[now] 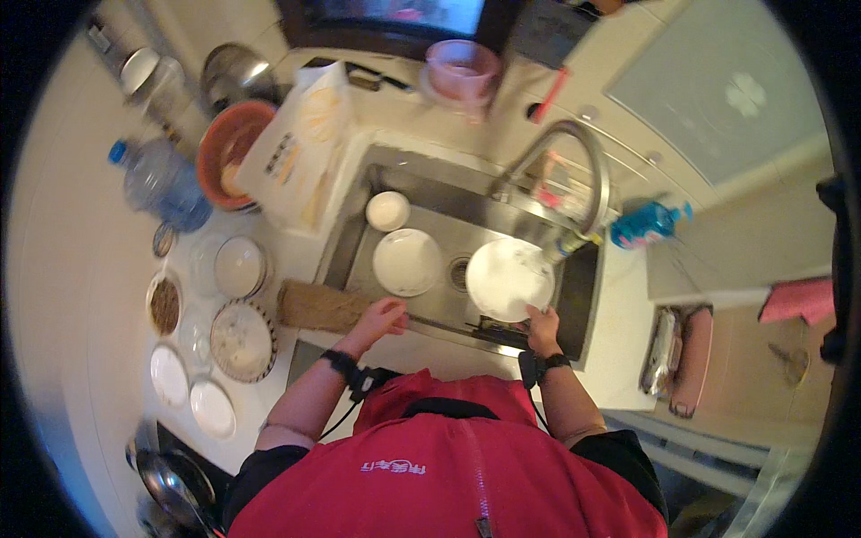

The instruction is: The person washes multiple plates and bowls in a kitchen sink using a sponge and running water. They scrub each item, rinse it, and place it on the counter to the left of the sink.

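Observation:
My right hand (543, 328) grips the near rim of a white plate (501, 286) over the right part of a stainless steel sink (444, 222). The head of a curved pull-down faucet (599, 181) reaches the plate's upper right edge. Loosely curled, my left hand (385, 319) hovers by the sink's front edge, with nothing visible in it. A folded brown cloth (316, 304) lies just left of it. In the sink a second white plate (407, 262) rests left of the drain (459, 272), and a small white bowl (388, 211) sits behind that plate.
On the left counter stand a glass pie dish (242, 341), several dishes, a large plastic bottle (165, 185), a reddish basin (232, 151) and a printed bag (296, 151). A blue pump bottle (646, 224) is right of the sink. Behind it are pink basins (463, 70) and a knife (380, 75).

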### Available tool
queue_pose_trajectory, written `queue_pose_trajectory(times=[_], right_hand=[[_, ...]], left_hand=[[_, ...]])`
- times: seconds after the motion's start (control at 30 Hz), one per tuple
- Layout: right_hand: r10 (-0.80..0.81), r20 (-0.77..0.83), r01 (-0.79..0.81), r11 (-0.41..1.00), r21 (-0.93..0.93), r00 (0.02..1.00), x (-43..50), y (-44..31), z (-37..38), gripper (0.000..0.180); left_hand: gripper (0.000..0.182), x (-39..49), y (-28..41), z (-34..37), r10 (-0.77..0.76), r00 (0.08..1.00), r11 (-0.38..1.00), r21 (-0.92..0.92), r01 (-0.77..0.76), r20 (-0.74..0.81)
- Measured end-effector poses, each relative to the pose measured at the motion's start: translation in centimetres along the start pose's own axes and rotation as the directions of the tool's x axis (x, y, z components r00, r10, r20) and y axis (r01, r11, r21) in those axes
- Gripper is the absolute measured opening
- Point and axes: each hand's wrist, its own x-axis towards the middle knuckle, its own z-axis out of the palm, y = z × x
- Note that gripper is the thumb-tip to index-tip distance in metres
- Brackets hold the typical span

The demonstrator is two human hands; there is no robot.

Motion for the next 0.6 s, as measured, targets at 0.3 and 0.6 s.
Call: queue_pose_trajectory(times=[0.3,0.6], right_hand=[[0.109,0.153,-0.097,0.991,-0.088,0.982,-1.4,-5.6,-3.6,0.025],[-0.525,0.418,0.619,0.294,-0.728,0.741,6.1,-4.2,3.5,0.068]], left_hand=[[0.056,11.5,3.2,14.9,0.056,0.975,0.923,-0.383,0.031,0.214],[0.048,15.0,3.0,15.9,-0.04,0.986,0.99,-0.127,0.061,0.164]])
